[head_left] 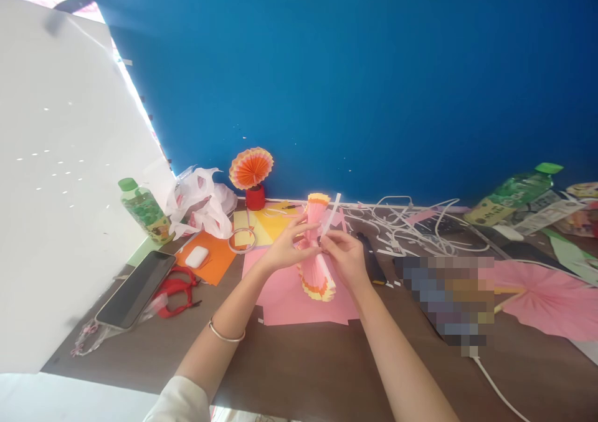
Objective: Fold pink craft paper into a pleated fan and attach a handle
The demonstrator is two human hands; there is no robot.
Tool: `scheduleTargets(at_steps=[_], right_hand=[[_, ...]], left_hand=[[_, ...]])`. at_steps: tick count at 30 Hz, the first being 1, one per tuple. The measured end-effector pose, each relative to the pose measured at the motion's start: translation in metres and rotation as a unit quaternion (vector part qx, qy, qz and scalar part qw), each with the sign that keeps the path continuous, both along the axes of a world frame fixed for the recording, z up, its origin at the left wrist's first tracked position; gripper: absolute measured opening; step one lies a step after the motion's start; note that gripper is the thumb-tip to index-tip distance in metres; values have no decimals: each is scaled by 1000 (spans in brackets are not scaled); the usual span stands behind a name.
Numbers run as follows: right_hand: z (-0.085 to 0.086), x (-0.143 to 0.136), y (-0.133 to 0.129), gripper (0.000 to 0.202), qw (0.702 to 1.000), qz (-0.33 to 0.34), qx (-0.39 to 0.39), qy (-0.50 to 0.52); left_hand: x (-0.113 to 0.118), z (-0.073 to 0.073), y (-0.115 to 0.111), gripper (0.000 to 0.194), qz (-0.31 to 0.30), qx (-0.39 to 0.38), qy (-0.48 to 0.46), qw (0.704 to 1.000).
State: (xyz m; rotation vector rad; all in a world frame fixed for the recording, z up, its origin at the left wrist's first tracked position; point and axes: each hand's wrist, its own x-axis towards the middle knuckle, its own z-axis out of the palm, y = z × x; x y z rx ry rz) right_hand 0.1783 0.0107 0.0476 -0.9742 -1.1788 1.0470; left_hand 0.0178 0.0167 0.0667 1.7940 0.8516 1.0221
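A pleated pink paper fan [318, 209] with orange and yellow edges is pinched narrow at its middle and spreads at both ends. My left hand [290, 245] grips it around the middle, thumb and fingers on either side. With thumb and fingertips, my right hand [344, 258] pinches a thin white strip [332, 213] at the fan's middle; the strip's free end points up. Below both hands lies a sheet of pink paper [280, 303]. Behind them, a finished-looking orange round fan [251, 167] stands upright in a small red pot [255, 198].
At left are a phone [135, 290], red-handled scissors [180, 290], a white case [197, 257], a green bottle [146, 210] and a plastic bag [200, 201]. At right are a black utility knife [371, 260], tangled white cables [420, 222], a pink fan [551, 300] and another bottle [516, 194].
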Motion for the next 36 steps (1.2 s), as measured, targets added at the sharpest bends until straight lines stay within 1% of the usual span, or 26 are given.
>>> scheduleTargets(at_steps=[4, 8, 9, 13, 21, 24, 28, 36], right_hand=[[0, 3, 0, 20, 1000, -3, 14, -28], [3, -1, -3, 34, 999, 11, 14, -32], [3, -2, -3, 34, 999, 11, 12, -36], [4, -5, -3, 21, 999, 7, -3, -47], [1, -5, 0, 23, 997, 59, -42, -18], [0, -6, 0, 24, 998, 48, -51, -3], [-1, -6, 1, 24, 998, 44, -44, -7], [4, -7, -1, 24, 996, 13, -24, -80]], left_hand=[[-3, -1, 1, 52, -11, 1, 17, 1000], [-4, -3, 4, 54, -12, 3, 24, 1000], [-5, -4, 4, 54, -11, 5, 26, 1000], [-5, -3, 4, 55, 0, 19, 43, 999], [-5, -2, 2, 54, -4, 27, 48, 998], [-4, -3, 3, 55, -2, 31, 48, 998], [-4, -3, 3, 54, 0, 34, 50, 998], [-5, -1, 1, 56, -6, 21, 70, 997]])
